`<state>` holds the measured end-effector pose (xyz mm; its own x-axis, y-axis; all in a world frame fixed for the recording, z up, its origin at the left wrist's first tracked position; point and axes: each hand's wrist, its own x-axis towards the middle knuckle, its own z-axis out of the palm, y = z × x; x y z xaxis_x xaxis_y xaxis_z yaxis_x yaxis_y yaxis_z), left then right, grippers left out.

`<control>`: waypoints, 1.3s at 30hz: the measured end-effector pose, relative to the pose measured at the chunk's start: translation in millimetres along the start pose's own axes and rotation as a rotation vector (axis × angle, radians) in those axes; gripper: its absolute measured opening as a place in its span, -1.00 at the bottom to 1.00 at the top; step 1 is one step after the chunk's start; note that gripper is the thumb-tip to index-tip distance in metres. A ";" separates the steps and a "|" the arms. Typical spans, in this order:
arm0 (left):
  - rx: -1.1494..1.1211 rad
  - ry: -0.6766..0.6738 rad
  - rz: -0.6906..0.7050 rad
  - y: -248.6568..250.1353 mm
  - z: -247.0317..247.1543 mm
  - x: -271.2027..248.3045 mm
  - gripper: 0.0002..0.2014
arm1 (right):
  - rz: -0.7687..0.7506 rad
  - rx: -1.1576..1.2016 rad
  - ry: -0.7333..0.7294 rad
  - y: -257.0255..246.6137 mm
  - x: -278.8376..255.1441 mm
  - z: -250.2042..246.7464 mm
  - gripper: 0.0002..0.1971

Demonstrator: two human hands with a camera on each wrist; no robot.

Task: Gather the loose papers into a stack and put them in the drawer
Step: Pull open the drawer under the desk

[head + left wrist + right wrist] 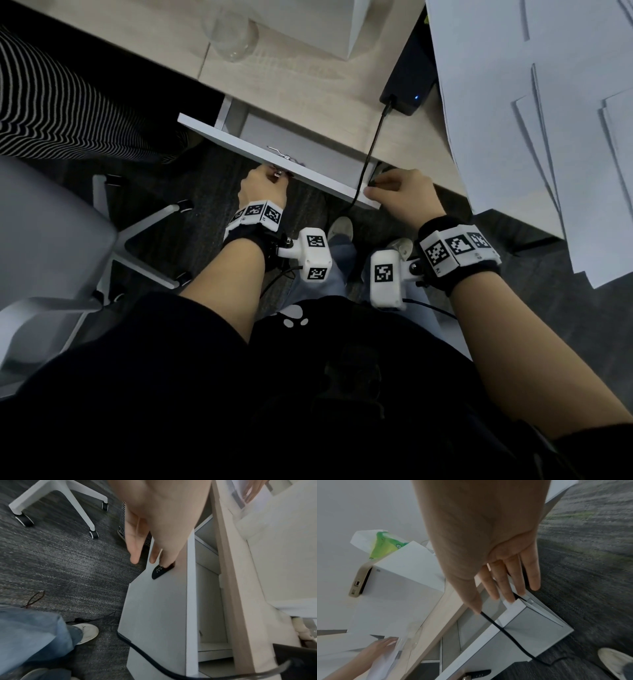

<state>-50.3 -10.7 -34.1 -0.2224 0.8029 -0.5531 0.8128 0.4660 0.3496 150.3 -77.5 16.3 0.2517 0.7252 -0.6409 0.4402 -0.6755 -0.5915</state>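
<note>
I log the drawer [226, 137] part open, grey floor showing; papers [513, 102] lie on the desk [308, 85]. My right hand [400, 195] rests straight-fingered on the drawer's corner. My left hand [262, 188] is at the lock [160, 572]; its hold I cannot tell.

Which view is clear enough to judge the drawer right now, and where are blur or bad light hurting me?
Head view: dim, with the lower half nearly black, but the drawer looks sharp and the papers are bright. Left wrist view: the carpet is smeared, and everything beyond the desk edge is washed out. Right wrist view: the carpet is streaked, and someone else's hand at lower left is blurred.
</note>
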 end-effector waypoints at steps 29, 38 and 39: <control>0.365 -0.074 0.103 0.9 -7.5 -38.1 -0.93 | 0.143 0.101 0.128 40.3 1.2 -21.2 -0.79; 0.442 -0.152 -0.053 -15.6 -7.3 -42.3 -0.83 | 0.140 -0.001 0.122 38.6 3.4 -16.9 -0.82; 0.439 -0.151 -0.061 -16.0 -7.6 -42.5 -0.83 | 0.144 -0.002 0.119 38.8 4.0 -15.8 -0.81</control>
<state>-58.0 -49.5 -10.4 -0.2223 0.7005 -0.6781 0.9589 0.2830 -0.0220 182.0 -98.6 -1.5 0.4124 0.6320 -0.6561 0.3944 -0.7731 -0.4968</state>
